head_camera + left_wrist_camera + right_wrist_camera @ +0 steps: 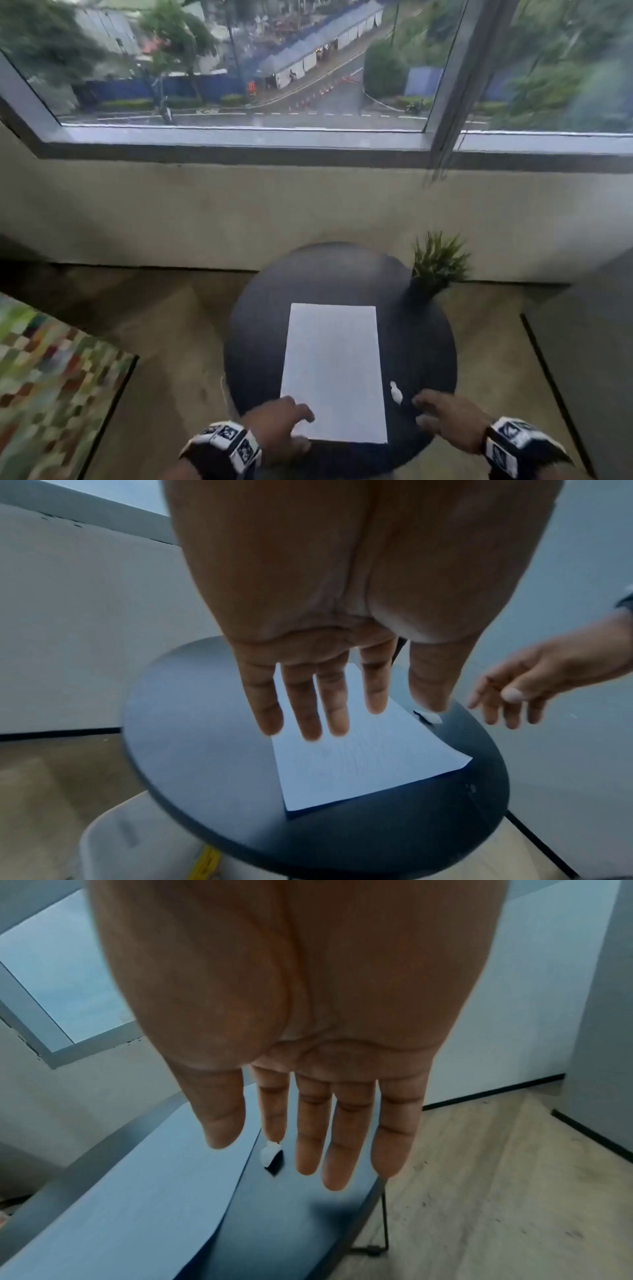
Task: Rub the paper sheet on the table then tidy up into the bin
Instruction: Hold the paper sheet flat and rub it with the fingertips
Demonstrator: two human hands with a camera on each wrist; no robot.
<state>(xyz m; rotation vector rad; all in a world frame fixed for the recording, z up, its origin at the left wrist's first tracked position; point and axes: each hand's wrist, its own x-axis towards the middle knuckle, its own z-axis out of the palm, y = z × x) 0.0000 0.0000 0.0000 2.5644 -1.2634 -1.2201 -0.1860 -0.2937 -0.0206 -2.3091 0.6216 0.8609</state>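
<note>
Only the head view takes in the window [239,68] with the street outside, the spiky green plant in a dark vase [435,270] at the far right of the round dark table [260,329], and the patchwork cushion [51,377] off to the left. Only the left wrist view shows the pale plastic bin [113,840] standing on the floor below the table's near edge, under the left hand [308,615]. The right wrist view alone shows the table's thin black metal leg [385,1221] and the wood floor [496,1177] beyond the right hand [291,1015].

Counted: one white rectangular paper sheet [335,370], one small white eraser [396,391], one table, one bin, one plant, two hands.

The sheet lies flat in the middle of the table, between the two hands. The left hand is spread, fingers straight and slightly apart, holding nothing; in the head view its fingers lie over the sheet's near left corner, while its wrist view shows the fingers [304,704] above the paper, so I cannot tell whether they touch it. The right hand is likewise spread with straight fingers and holds nothing; the eraser lies on the table just beyond its index fingertip [274,1123], beside the sheet's right edge. I cannot tell whether the fingertip touches the eraser.
</note>
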